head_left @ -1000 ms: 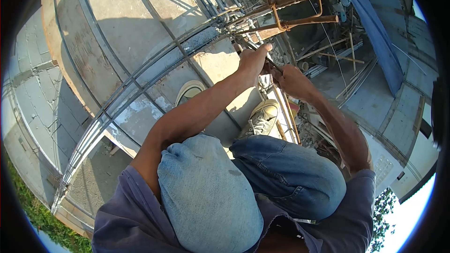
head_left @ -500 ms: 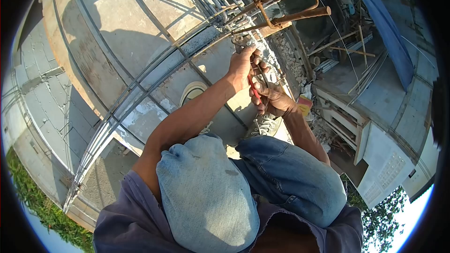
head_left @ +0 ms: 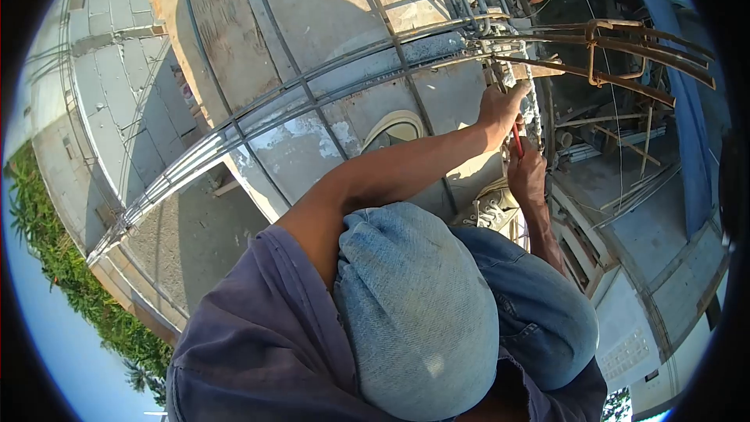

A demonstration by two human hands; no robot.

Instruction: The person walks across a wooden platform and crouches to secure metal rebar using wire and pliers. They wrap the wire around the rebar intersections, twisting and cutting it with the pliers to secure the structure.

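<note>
Pliers (head_left: 516,141), one pair with red handles, sit right of centre in the frame, their long axis nearly upright between my two hands. My right hand (head_left: 527,176) is below them, its fingers closed round the handles. My left hand (head_left: 502,105) is above them, at the end of an outstretched arm, with its fingers curled up against the steel. I cannot tell whether it grips a bar or only presses on one. The tool's head is hidden behind that hand, so I cannot see how it is set. The bar junction (head_left: 508,62) lies just above my left hand toward the upper right of the frame. That makes the left the nearer hand, with the right a little farther down. The junction is on a rebar bundle (head_left: 312,86) of several parallel bars, too close-packed to count, which curves from the lower left of the frame up to the upper right. From the junction, rusty bars (head_left: 625,51), at least three, reach out to the right edge. Thinner cross bars lie over the concrete deck (head_left: 312,0). One shoe (head_left: 486,209) shows below my hands, and my two knees in jeans (head_left: 422,297) fill the bottom of the frame.
</note>
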